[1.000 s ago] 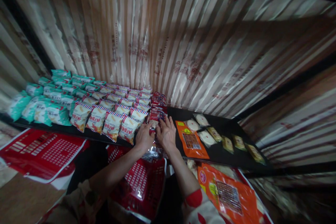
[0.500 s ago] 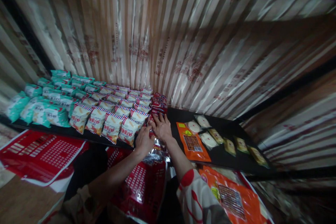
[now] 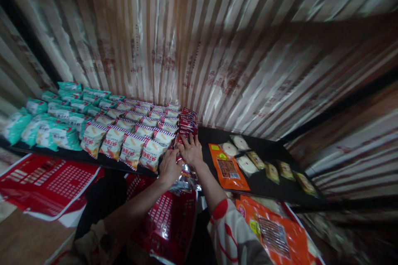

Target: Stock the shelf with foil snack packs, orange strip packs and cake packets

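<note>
On a black shelf [image 3: 263, 186], a row of dark red snack packets [image 3: 188, 121] runs from back to front. My right hand [image 3: 192, 152] lies on the packets near the front of the row, its fingers stretched out and spread. Close beside it, my left hand [image 3: 169, 169] grips the left side of a packet, its fingers bent together and the thumb lying over it; the fingertips are partly hidden. Silvery packet ends [image 3: 186, 180] show below my hands. White snack bags with striped tops [image 3: 130, 151] stand in rows directly left of my left hand.
Teal snack bags [image 3: 64, 134] fill the shelf's far left. To the right lie an orange packet [image 3: 228, 169], white round packets [image 3: 229, 149] and small yellowish packets [image 3: 285, 169]. Red bags [image 3: 52, 182] and another orange packet [image 3: 273, 232] sit below the shelf edge. Striped plastic sheeting [image 3: 186, 49] hangs behind.
Both hands stay on the dark red packets with barely any movement. The view has shifted very slightly.
</note>
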`<action>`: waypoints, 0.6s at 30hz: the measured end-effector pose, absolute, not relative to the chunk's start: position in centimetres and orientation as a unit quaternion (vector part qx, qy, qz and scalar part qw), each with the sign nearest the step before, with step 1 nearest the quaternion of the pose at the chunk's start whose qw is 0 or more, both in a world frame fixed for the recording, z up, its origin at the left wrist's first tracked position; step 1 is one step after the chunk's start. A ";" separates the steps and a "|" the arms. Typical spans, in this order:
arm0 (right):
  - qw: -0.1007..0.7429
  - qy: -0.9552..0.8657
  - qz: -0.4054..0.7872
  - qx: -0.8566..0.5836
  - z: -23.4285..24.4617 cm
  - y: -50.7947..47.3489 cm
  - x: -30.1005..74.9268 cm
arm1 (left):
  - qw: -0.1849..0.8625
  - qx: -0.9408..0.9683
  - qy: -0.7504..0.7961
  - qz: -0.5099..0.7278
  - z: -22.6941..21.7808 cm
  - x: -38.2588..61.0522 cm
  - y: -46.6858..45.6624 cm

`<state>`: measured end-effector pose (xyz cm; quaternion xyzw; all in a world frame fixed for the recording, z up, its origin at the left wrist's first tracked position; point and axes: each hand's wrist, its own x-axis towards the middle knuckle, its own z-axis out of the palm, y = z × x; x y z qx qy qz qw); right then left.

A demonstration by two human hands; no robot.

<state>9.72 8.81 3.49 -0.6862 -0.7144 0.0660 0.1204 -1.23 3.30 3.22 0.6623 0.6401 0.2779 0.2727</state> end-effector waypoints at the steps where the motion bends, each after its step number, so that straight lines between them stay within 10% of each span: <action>1: 0.120 -0.714 0.065 -0.687 3.6 8.8 9.7 | 0.272 0.661 0.642 0.278 3.3 -1.2 3.3; 18: 0.131 -0.707 0.056 -0.693 4.3 8.7 10.0 | 0.235 0.667 0.638 0.305 3.8 -1.1 2.2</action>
